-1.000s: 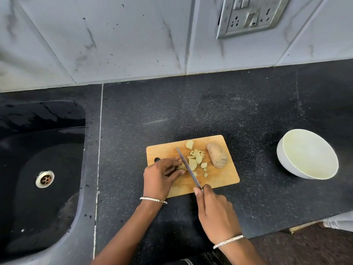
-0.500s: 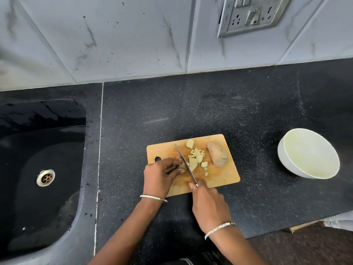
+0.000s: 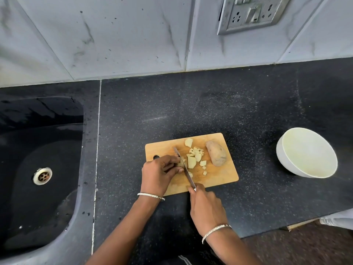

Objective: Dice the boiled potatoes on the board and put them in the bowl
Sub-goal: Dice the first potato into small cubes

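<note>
Pale, soft-edged potato dice (image 3: pixel 198 156) lie scattered mid-board beside a whole oval potato (image 3: pixel 216 153) with matte brown skin. The board (image 3: pixel 221 175) is a rounded wooden rectangle on the speckled black tabletop (image 3: pixel 191 111). The left hand (image 3: pixel 158 173) curls its fingers (image 3: pixel 172 161) on a chunk against the slim steel knife (image 3: pixel 184 168). The right hand (image 3: pixel 206 207) grips its handle. A smooth white bowl (image 3: pixel 279 153) sits well to the right, and a glossy black sink (image 3: pixel 38 150) to the left.

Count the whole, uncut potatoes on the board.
1. The whole potato lies at the cutting board's right end, beside the diced pieces. The left hand holds a partly cut potato piece by the knife; it may hide more.
</note>
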The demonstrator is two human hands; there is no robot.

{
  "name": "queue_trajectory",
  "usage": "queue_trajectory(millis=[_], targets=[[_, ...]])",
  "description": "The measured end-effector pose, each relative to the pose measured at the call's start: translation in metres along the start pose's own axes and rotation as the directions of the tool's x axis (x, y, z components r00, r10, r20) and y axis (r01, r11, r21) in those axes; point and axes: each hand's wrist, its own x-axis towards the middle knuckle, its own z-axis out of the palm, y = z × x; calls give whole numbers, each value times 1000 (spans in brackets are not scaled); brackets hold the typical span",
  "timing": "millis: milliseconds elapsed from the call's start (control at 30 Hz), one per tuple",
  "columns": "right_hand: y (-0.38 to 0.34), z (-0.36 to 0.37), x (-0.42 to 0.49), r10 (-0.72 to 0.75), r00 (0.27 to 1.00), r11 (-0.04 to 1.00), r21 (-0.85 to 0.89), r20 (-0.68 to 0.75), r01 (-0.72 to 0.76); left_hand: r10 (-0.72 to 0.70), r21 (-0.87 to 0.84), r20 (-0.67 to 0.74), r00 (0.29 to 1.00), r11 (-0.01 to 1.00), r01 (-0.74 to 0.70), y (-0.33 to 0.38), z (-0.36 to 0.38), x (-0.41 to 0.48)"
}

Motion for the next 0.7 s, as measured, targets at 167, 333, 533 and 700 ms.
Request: queue_trajectory(millis=[167,333,533,700], targets=[[7,6,-5,-1,1000,998,-61,-15,0,-11,-26,-7,1000,1000,11,1,-1,0],[26,-2,6,-89,995,992,95,38,85,-24,-80,4,1000,996,24,2,-1,-1],[42,-13,25,-59,996,904,427,60,27,-25,-125,-14,1000,992,24,-1,1,-3],[30,-18,24,71,956,679,688,286,-256,-8,-125,-22,1000,992,6,-1,1,-5]])
